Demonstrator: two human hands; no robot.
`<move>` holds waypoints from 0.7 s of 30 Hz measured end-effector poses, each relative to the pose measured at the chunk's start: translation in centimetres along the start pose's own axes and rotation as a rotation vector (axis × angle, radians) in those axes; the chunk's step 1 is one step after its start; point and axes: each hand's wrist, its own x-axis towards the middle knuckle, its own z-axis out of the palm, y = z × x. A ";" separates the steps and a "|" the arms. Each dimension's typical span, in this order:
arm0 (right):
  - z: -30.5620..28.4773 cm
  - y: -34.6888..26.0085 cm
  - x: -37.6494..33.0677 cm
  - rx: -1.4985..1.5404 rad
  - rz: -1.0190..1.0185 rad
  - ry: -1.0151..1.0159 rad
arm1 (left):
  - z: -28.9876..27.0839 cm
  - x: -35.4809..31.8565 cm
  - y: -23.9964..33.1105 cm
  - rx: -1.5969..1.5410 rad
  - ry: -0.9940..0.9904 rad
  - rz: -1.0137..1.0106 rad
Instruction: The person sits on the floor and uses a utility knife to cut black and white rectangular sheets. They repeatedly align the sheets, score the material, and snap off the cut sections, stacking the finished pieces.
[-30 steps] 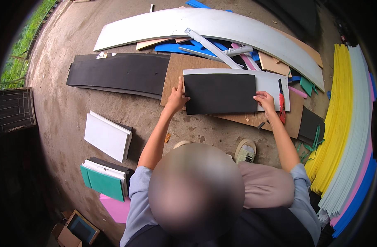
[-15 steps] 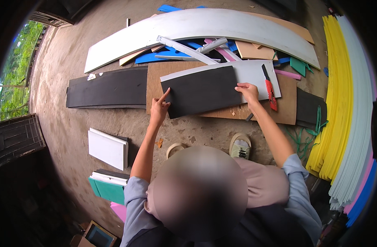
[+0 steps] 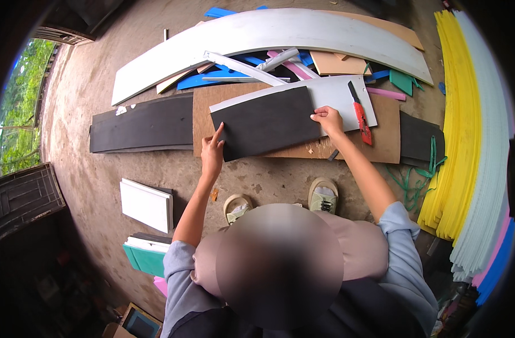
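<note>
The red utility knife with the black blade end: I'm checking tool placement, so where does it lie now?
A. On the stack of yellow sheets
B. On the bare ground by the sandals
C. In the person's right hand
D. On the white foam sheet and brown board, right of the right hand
D: the red utility knife lies slantwise across the white foam sheet and the brown board, just right of the right hand, untouched.

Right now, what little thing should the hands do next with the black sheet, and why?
Probably reach the right hand for the red cutter lying just beside it: the black sheet lies flat on the brown board, with the left hand at its corner.
</note>
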 end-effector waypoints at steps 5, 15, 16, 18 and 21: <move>-5.6 -0.5 -0.6 -0.331 -0.380 0.307 | -5.1 0.8 3.2 0.235 0.144 0.291; -9.7 1.7 0.4 -0.810 -0.412 0.318 | 1.0 0.5 14.9 0.250 -0.201 0.625; -9.6 1.8 0.5 -0.820 -0.394 0.307 | 2.9 0.1 15.1 0.272 -0.173 0.611; -9.8 1.6 0.6 -0.858 -0.364 0.276 | 5.7 -0.4 15.4 0.288 -0.138 0.578; -10.4 1.9 1.5 -0.808 -0.402 0.256 | 7.8 -0.3 15.8 0.289 -0.119 0.544</move>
